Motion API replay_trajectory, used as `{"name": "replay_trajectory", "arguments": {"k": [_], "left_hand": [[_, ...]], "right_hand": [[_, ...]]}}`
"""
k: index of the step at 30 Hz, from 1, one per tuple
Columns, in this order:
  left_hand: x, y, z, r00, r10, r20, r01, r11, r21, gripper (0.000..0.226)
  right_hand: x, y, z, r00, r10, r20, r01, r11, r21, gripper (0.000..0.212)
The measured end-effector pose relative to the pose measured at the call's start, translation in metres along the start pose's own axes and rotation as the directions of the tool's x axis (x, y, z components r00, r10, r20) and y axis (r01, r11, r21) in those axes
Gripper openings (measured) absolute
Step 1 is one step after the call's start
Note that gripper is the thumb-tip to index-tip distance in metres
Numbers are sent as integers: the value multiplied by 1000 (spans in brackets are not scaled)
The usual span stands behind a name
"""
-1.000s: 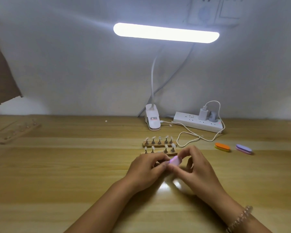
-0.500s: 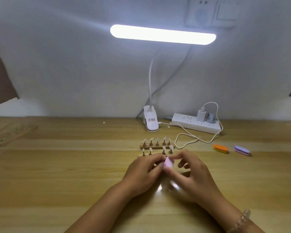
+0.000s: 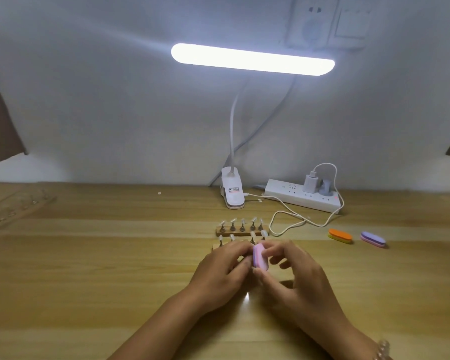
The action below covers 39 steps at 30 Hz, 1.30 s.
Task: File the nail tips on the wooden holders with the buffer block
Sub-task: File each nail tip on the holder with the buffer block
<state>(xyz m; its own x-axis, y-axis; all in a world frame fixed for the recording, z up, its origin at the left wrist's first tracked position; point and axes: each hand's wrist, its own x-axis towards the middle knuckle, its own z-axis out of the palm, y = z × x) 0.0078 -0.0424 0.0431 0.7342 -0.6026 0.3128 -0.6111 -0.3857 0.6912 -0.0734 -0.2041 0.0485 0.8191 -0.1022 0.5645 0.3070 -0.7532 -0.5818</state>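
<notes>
Pink oval foam buffer block (image 3: 259, 256), pinched by the right hand (image 3: 299, 284) in front of the near wooden holder (image 3: 216, 247), meets curled fingers of the left hand (image 3: 222, 272), their hold hidden; filing seems underway, needing light, steady strokes next.

bare forearms, beaded bracelet (image 3: 382, 350)

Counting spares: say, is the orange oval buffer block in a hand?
No, the orange oval buffer block lies on the wooden table; the right hand pinches a pink buffer block.
</notes>
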Motion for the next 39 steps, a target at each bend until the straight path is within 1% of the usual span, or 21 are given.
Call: {"name": "replay_trajectory", "arguments": {"k": [1, 4, 7, 8, 11, 13, 16, 17, 18, 21, 22, 25, 26, 27, 29, 31, 33, 34, 37, 39], "left_hand": [[0, 0, -1, 1000, 0, -2, 0, 1000, 1, 17], [-1, 1, 0, 1000, 1, -5, -1, 1000, -6, 15], [-2, 3, 0, 1000, -15, 4, 15, 1000, -18, 21], [-1, 3, -1, 1000, -20, 2, 20, 1000, -16, 23], [0, 2, 0, 1000, -17, -8, 16, 1000, -23, 18], [-1, 4, 1, 1000, -18, -25, 17, 999, -51, 16], [-1, 7, 0, 999, -42, -33, 39, 995, -90, 22], [-1, 7, -1, 999, -40, -26, 38, 995, -89, 24], [-1, 7, -1, 999, -34, -19, 32, 996, -83, 23], [0, 8, -1, 1000, -11, 9, 11, 999, -43, 15], [0, 8, -1, 1000, -9, 18, 9, 999, -30, 15], [-1, 5, -1, 999, -29, 27, 30, 999, -18, 17], [-1, 4, -1, 999, -30, 26, 31, 999, -12, 16], [-1, 4, -2, 999, -25, 23, 25, 1000, -6, 16], [-1, 6, -2, 1000, -9, 18, 9, 1000, -10, 15], [-2, 7, -1, 1000, -13, 23, 13, 1000, -16, 17], [-2, 7, -2, 999, -19, 31, 20, 1000, -16, 19], [-2, 6, -2, 999, -22, 33, 22, 1000, -14, 20], [-1, 6, -1, 999, -30, 28, 29, 1000, 2, 22], [0, 7, -1, 999, -35, 30, 36, 999, -16, 24]], "right_hand": [[0, -1, 0, 1000, 1, 4, -1, 1000, -3, 27], [2, 4, -2, 995, 96, -28, -96, 995, 12, 24], [0, 0, -1, 1000, -19, -8, 19, 999, -46, 25], [0, -2, 0, 1000, -29, 3, 29, 999, -39, 25], [1, 4, 0, 998, 55, -32, -56, 998, -33, 29], [1, 6, -1, 998, 52, -47, -55, 997, -60, 32], [-4, -2, 2, 996, -89, -3, 88, 988, -126, 34], [-4, -3, 3, 994, -110, 5, 110, 986, -125, 33], [-3, -2, 2, 995, -96, -2, 95, 990, -108, 32], [2, 3, -2, 997, 19, -72, -21, 999, -35, 29], [2, 3, -2, 997, 1, -72, -4, 999, -41, 28], [0, -5, 1, 991, -127, -29, 125, 990, -64, 29], [0, -4, 2, 992, -120, -29, 119, 992, -52, 30], [3, -2, 1, 996, -72, -47, 72, 997, -14, 31], [5, 4, -1, 996, 8, -86, -8, 1000, 0, 25], [4, 3, -1, 995, -60, -81, 57, 998, -41, 23], [1, -2, 2, 988, -149, -26, 148, 988, -48, 23], [1, -2, 3, 989, -146, -16, 145, 989, -34, 24], [4, 3, 0, 997, -38, -72, 37, 999, -11, 25], [2, 2, 1, 997, -62, -55, 61, 998, -17, 26]]}}
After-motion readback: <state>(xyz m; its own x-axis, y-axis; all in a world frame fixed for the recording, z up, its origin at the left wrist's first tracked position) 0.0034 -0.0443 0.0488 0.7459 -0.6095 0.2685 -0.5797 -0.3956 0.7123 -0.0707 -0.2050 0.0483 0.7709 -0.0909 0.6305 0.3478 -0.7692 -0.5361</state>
